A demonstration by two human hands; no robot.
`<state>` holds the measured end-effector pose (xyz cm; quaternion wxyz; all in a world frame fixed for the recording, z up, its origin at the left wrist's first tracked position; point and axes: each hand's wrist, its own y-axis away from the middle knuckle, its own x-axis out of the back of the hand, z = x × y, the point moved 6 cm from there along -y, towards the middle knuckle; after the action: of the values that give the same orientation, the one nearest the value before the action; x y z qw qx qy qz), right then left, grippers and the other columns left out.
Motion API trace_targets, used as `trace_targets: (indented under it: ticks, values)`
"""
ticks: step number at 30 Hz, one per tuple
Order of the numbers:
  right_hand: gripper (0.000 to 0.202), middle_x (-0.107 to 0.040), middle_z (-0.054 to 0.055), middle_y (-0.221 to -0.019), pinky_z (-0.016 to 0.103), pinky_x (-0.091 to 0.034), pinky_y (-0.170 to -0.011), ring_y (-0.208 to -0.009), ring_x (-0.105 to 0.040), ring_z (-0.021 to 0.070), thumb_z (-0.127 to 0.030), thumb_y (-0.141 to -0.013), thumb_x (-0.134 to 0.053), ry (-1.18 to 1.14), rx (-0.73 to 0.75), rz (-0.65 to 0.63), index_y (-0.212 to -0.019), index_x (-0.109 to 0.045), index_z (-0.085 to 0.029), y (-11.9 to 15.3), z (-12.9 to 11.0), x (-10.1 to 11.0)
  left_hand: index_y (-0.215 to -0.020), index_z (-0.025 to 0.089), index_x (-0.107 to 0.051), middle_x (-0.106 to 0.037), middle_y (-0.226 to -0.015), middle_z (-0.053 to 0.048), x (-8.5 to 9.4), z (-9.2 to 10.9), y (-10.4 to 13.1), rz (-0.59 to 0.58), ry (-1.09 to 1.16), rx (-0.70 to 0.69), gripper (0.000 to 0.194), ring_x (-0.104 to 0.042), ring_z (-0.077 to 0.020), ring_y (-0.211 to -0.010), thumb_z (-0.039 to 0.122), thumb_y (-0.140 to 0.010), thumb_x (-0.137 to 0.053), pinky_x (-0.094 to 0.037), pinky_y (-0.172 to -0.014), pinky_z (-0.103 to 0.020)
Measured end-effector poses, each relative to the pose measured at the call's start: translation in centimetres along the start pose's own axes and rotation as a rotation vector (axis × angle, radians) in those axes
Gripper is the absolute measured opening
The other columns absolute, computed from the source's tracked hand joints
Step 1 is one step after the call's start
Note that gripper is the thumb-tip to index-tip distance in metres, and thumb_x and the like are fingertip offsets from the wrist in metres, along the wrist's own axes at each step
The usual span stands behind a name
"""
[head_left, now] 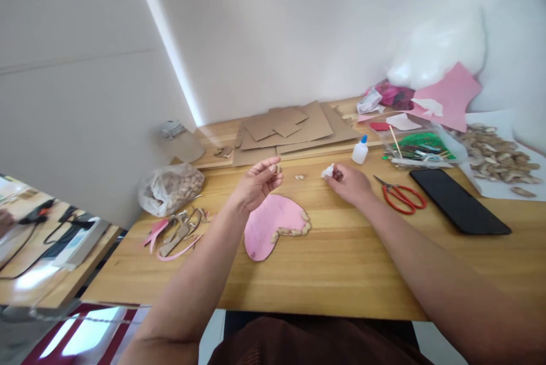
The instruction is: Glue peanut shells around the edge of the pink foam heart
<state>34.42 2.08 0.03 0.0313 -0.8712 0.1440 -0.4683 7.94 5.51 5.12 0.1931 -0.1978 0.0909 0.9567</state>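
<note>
Pink side up, had the cutout (273, 217) flat on the table (341, 274) at the lower centre of the frame, just below the left hand (258, 184). Found only part of its rim bordered: a row of peanuts (293, 232) along the notched lower edge and round the right end. Saw bare pink along the upper and left edges and across the middle, so judged the border well begun but far from closed. Gripped a peanut (278, 170) between the left fingertips; pinched a white piece (327, 171), too blurred to name, in the right hand (350, 184). Noted small bits (300, 177) between the hands, a pile (497, 154) of peanuts at the right of the frame, and a filled bag (170, 187) at the left. Saw the glue (360, 152) upright, blue cap on, just beyond the right hand, with scissors (403, 197) farther right and scraps (181, 234) at the lower left. Could not tell the firmness of the row.
</note>
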Motion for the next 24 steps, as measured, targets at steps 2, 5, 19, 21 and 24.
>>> trace_targets:
  ticks: [2,5,19,21,24]
  values:
    - [0.02,-0.073,0.003,-0.083,0.029,-0.034,-0.06,-0.072,-0.063,0.0199,-0.043,-0.086,-0.062,0.001,0.001,-0.004,-0.084,-0.061,-0.023,-0.1,0.1,0.0,-0.101,0.02,-0.071,-0.068,-0.08,0.004,0.9,0.3,1.3,0.025,0.062,-0.016,0.036,-0.065,-0.0059,-0.066,0.017,-0.07,-0.088,-0.054,-0.067,-0.018]
    - [0.024,-0.072,0.003,-0.08,0.03,-0.036,-0.06,-0.07,-0.064,0.0204,-0.047,-0.084,-0.063,0.014,-0.01,0.0,-0.083,-0.06,-0.023,-0.2,0.3,-0.1,-0.096,0.021,-0.069,-0.067,-0.08,0.004,2.1,0.7,2.5,0.054,0.13,-0.044,0.036,-0.063,-0.0053,-0.064,0.013,-0.067,-0.088,-0.053,-0.063,-0.017]
    - [0.028,-0.067,0.001,-0.07,0.033,-0.041,-0.061,-0.065,-0.062,0.0209,-0.052,-0.078,-0.065,-0.018,-0.032,0.058,-0.075,-0.057,-0.025,0.0,0.0,0.4,-0.101,0.02,-0.074,-0.071,-0.085,0.001,5.4,-0.6,2.7,0.004,0.102,-0.101,0.041,-0.066,-0.0075,-0.072,0.027,-0.065,-0.093,-0.055,-0.073,-0.021]
    - [0.027,-0.065,0.001,-0.069,0.032,-0.041,-0.062,-0.063,-0.06,0.0201,-0.05,-0.078,-0.065,-0.017,-0.02,0.07,-0.074,-0.056,-0.025,0.0,-0.3,0.5,-0.101,0.018,-0.075,-0.073,-0.086,-0.001,5.5,-0.8,2.6,0.009,0.06,-0.1,0.041,-0.068,-0.0094,-0.075,0.029,-0.066,-0.093,-0.055,-0.077,-0.023]
    - [0.026,-0.064,0.001,-0.068,0.032,-0.041,-0.062,-0.061,-0.058,0.0191,-0.049,-0.079,-0.065,-0.027,-0.012,0.064,-0.074,-0.055,-0.025,0.1,-0.6,0.5,-0.098,0.018,-0.076,-0.074,-0.087,-0.002,5.4,-0.8,2.6,0.009,0.032,-0.102,0.04,-0.068,-0.0102,-0.074,0.03,-0.064,-0.094,-0.056,-0.077,-0.025]
